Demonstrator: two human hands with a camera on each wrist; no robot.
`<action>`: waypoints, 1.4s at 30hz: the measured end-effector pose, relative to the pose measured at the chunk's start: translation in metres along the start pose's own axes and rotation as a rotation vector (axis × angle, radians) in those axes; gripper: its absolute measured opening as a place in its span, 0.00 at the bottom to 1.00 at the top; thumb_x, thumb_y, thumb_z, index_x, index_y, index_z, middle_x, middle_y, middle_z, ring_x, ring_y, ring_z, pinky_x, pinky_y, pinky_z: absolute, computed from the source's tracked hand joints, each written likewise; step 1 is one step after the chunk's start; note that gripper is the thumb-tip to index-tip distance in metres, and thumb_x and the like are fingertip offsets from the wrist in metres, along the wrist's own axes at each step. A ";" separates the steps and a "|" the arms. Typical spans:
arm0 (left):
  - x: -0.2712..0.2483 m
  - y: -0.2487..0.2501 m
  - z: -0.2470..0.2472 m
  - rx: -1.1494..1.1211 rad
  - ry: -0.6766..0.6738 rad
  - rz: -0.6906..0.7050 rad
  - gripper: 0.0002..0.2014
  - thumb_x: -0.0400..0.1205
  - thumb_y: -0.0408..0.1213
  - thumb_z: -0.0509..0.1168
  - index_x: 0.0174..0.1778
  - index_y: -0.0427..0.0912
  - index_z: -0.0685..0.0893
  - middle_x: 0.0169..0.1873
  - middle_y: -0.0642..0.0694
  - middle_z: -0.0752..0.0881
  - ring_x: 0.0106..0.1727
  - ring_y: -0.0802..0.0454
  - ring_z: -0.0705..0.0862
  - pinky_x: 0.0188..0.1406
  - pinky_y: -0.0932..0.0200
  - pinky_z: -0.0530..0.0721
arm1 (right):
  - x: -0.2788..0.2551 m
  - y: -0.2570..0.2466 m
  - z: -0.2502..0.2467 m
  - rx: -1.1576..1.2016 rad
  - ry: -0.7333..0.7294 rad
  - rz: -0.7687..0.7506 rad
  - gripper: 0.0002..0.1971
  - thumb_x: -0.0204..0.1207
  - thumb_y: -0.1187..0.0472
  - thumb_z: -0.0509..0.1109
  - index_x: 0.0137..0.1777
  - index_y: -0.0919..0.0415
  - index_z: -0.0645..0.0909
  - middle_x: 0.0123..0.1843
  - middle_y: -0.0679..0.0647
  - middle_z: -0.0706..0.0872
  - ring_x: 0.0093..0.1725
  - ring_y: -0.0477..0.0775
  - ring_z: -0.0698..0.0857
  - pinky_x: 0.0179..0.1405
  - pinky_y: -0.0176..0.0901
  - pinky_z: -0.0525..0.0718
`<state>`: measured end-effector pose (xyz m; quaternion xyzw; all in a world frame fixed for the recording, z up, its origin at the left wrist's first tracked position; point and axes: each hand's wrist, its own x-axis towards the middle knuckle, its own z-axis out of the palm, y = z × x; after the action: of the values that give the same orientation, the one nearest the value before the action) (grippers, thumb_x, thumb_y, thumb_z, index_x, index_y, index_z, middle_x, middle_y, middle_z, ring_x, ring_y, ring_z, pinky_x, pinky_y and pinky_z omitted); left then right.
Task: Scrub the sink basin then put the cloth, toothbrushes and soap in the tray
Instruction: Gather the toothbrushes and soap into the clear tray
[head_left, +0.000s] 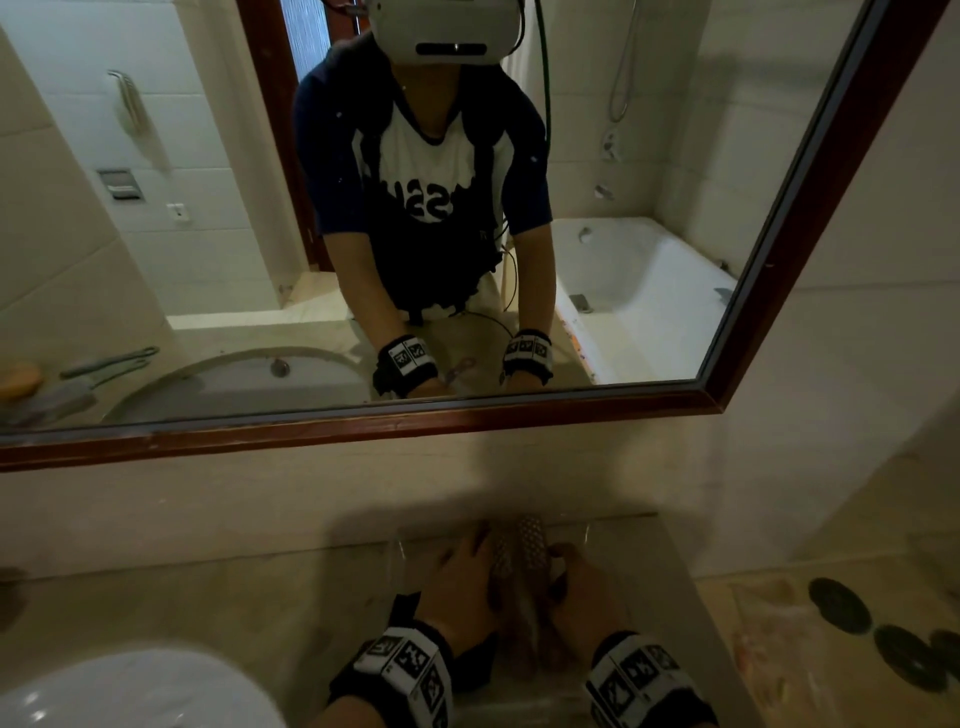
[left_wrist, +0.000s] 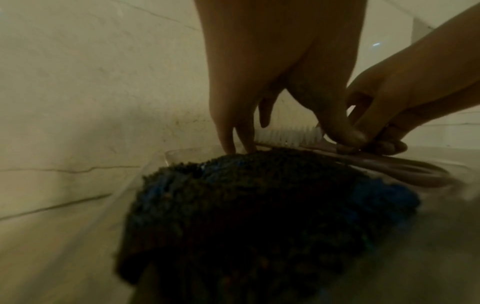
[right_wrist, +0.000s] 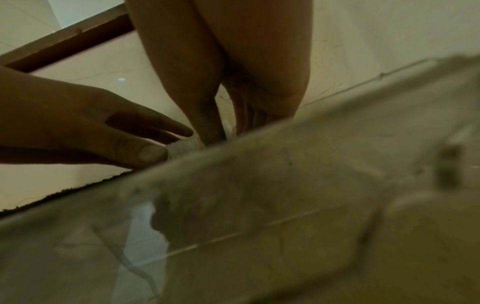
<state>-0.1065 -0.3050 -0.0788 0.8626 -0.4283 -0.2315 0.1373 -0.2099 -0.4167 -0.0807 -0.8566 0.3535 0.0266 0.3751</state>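
Both hands are over the clear tray (head_left: 397, 558) on the tabletop (head_left: 208, 597): right hand (left_wrist: 394, 107) pinches a toothbrush (left_wrist: 285, 136) above the cloth (left_wrist: 259, 216), left hand (head_left: 460, 587) fingers straight, touching the cloth.

Clear tray (head_left: 399, 551) sits against the back wall (head_left: 260, 499); bare counter (head_left: 208, 608) lies open to its left
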 end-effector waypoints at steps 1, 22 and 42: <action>-0.001 -0.001 0.002 0.042 -0.040 0.008 0.46 0.77 0.56 0.67 0.84 0.50 0.46 0.85 0.46 0.47 0.84 0.46 0.57 0.85 0.47 0.55 | 0.001 0.001 0.001 -0.011 -0.008 -0.002 0.20 0.76 0.58 0.68 0.68 0.56 0.72 0.49 0.57 0.90 0.53 0.59 0.87 0.42 0.39 0.79; -0.051 -0.007 -0.013 0.169 0.176 -0.072 0.30 0.84 0.45 0.57 0.82 0.49 0.57 0.82 0.48 0.64 0.79 0.47 0.69 0.80 0.52 0.62 | -0.037 -0.003 0.002 -0.193 0.076 -0.022 0.11 0.81 0.64 0.60 0.60 0.61 0.79 0.46 0.50 0.74 0.44 0.53 0.81 0.43 0.35 0.71; -0.273 -0.099 0.027 -0.079 0.326 -0.337 0.18 0.83 0.37 0.57 0.68 0.53 0.78 0.66 0.51 0.80 0.62 0.50 0.83 0.62 0.57 0.81 | -0.187 -0.019 0.088 -0.525 -0.270 -0.019 0.19 0.83 0.54 0.58 0.69 0.63 0.73 0.72 0.61 0.76 0.71 0.59 0.76 0.71 0.43 0.73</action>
<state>-0.1969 -0.0282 -0.0681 0.9418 -0.2412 -0.1253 0.1976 -0.3188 -0.2400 -0.0743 -0.9163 0.2733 0.2274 0.1844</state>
